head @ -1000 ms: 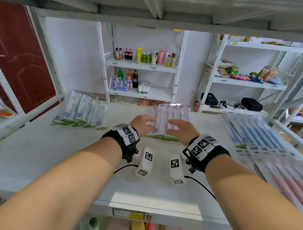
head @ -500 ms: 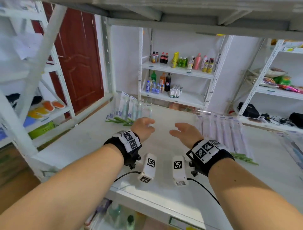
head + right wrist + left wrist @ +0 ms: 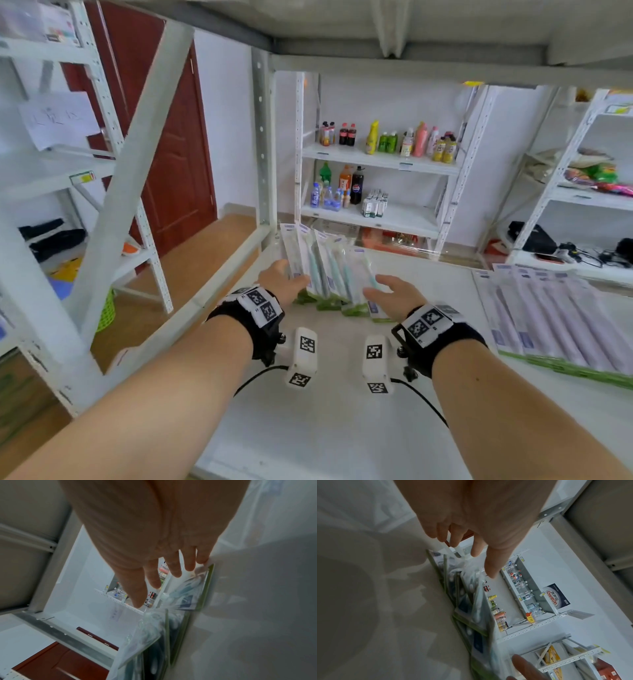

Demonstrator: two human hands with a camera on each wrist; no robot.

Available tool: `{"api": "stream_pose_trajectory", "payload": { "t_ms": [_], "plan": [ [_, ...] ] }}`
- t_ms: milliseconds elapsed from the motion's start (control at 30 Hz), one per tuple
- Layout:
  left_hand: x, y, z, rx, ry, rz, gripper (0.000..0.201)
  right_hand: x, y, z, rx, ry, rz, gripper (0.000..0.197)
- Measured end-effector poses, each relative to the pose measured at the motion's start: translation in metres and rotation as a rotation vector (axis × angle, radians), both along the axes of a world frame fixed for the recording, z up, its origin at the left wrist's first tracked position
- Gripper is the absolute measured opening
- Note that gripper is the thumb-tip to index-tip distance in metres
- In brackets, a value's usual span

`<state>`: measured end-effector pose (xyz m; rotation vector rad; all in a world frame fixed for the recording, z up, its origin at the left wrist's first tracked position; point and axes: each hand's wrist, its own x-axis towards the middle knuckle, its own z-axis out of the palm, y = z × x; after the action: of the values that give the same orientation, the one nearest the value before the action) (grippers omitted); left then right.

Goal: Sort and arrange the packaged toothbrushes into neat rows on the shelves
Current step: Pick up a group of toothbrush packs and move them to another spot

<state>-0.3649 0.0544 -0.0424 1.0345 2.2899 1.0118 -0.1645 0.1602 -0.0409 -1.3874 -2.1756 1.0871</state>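
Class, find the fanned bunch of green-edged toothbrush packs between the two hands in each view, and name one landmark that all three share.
Head: toothbrush packs at centre, between both hands.
Left wrist: lower centre, below the fingers.
Right wrist: lower right of centre, under the fingertips.
Shared landmark: the far bottle shelf.

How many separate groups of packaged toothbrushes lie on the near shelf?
2. One group of teal toothbrush packs lies between the left hand and right hand; one row of purple packs lies at the right. More may be out of view.
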Motion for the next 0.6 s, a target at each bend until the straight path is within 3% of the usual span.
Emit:
{"api": "stream_pose_trajectory", "payload": {
  "t_ms": [433,600],
  "plan": [
    [-0.033,0.032,-0.013,-0.086,0.030,-0.221,0.087,-0.036,0.014,-0.007,-0.001,-0.176,0.120,0.070],
    [-0.031,0.035,-0.013,-0.128,0.132,-0.240,0.090,-0.040,0.015,-0.006,0.003,-0.179,0.108,0.071]
  ]
}}
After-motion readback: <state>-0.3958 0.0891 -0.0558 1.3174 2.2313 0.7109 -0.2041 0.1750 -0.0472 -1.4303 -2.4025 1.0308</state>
